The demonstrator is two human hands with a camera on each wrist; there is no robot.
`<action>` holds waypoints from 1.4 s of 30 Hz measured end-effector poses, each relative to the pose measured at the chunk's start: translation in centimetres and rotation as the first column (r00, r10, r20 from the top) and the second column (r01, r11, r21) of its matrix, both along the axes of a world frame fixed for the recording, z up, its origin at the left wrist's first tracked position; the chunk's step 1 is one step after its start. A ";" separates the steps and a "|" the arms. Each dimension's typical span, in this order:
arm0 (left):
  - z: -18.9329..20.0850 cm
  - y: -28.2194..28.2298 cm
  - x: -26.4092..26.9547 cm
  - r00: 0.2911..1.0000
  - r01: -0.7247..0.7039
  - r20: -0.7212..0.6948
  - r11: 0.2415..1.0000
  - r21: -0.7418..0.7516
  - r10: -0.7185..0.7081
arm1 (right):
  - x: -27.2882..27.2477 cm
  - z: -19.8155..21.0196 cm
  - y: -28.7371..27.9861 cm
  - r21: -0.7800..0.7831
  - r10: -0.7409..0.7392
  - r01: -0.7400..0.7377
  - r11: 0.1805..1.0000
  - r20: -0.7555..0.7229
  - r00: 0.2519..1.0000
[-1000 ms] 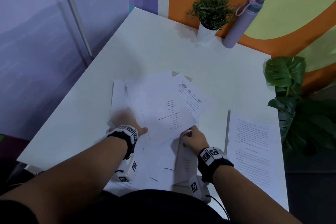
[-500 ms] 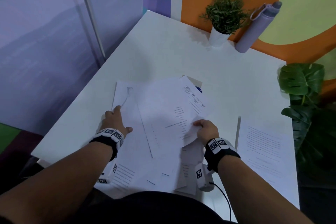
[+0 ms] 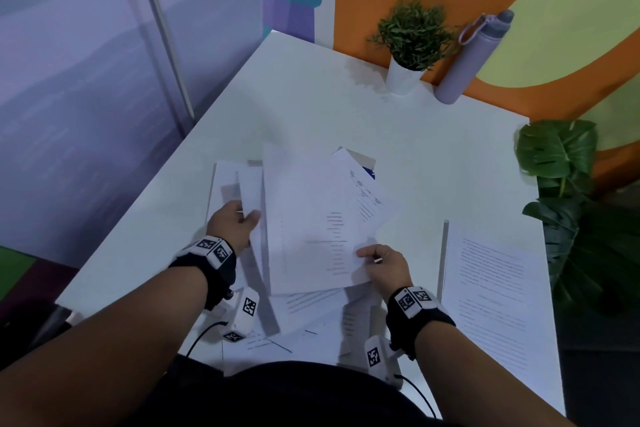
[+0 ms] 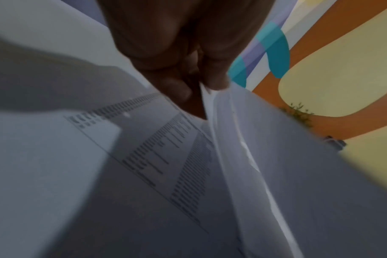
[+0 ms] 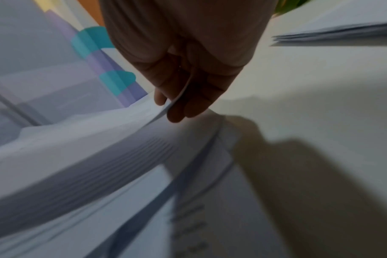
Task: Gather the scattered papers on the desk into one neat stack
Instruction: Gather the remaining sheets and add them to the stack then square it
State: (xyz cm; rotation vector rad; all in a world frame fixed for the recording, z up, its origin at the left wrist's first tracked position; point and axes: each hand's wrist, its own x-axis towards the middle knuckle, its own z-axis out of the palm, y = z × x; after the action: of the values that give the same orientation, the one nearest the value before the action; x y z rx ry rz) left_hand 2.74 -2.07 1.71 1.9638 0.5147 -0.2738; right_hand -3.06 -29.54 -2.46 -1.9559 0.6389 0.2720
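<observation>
Loose papers fanned over the white desk at centre, sheets overlapping at odd angles; printed lines visible, too blurred to read. Left hand at 9 o'clock of the fan, thumb and fingers pinching the edge of a lifted sheet; right hand at 5 o'clock, thumb above and fingers below, gripping the top sheets' corner. Separate squared stack at 3 o'clock, well apart from the fan, dense text illegible. Potted plant and lilac bottle at 1 o'clock by the wall; no label readable; black-and-white coded tags on both wristbands.
</observation>
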 end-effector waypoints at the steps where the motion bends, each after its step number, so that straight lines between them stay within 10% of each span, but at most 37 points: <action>1: 0.4 -0.4 -0.1 0.999 -0.041 -0.025 0.989 -0.141 0.037 | -0.4 0.0 -0.1 -0.022 0.039 -0.040 0.999 -0.012 0.999; 6: 1.7 -2.2 -0.5 0.997 -0.079 -0.049 0.928 -0.365 0.065 | -1.6 0.6 -0.5 -0.107 0.162 -0.168 0.980 -0.056 0.985; 13: -1.1 -2.7 -1.1 0.962 0.021 -0.263 0.981 -0.191 -0.072 | -1.2 1.4 -1.6 -0.493 0.215 -0.297 0.818 -0.217 0.952; 21: -1.8 -5.7 -2.5 0.895 0.321 -0.314 0.946 -0.035 -0.316 | -0.1 1.6 -2.5 -0.448 0.202 -0.354 0.821 -0.352 0.914; 24: -1.0 -6.0 -2.8 0.826 0.503 -0.386 0.846 0.177 -0.411 | 0.7 2.7 -2.3 -0.566 0.292 -0.364 0.740 -0.218 0.931; 27: 1.3 -6.0 -2.0 0.909 0.364 -0.062 0.709 0.604 -0.413 | 2.3 5.3 -1.5 -0.749 0.400 -0.208 0.628 0.082 0.913; 32: 6.2 -6.0 0.6 0.769 0.097 0.215 0.441 0.892 -0.602 | 5.5 10.4 1.7 -0.879 0.692 0.033 0.475 0.396 0.604; 34: 7.1 -4.9 1.4 0.751 0.092 0.254 0.477 0.874 -0.610 | 6.4 12.0 2.2 -0.817 0.675 0.085 0.570 0.525 0.518; 36: 7.6 -3.4 1.7 0.804 0.137 0.311 0.667 0.733 -0.507 | 7.0 12.1 2.0 -0.675 0.529 0.113 0.729 0.661 0.532; 39: 7.7 -0.6 1.9 0.923 -0.026 0.354 0.897 0.442 -0.148 | 6.9 10.2 1.1 -0.415 0.227 0.075 0.907 0.631 0.742; 42: 5.3 2.1 1.8 0.983 -0.059 0.182 0.922 0.382 -0.012 | 5.8 6.7 0.1 -0.355 0.133 -0.033 0.934 0.260 0.956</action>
State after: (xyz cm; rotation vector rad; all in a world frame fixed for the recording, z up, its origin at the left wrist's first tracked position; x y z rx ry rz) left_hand 4.51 0.00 7.05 2.3363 0.4996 0.0295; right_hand 2.70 -29.44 4.26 -2.3110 0.4371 -0.0761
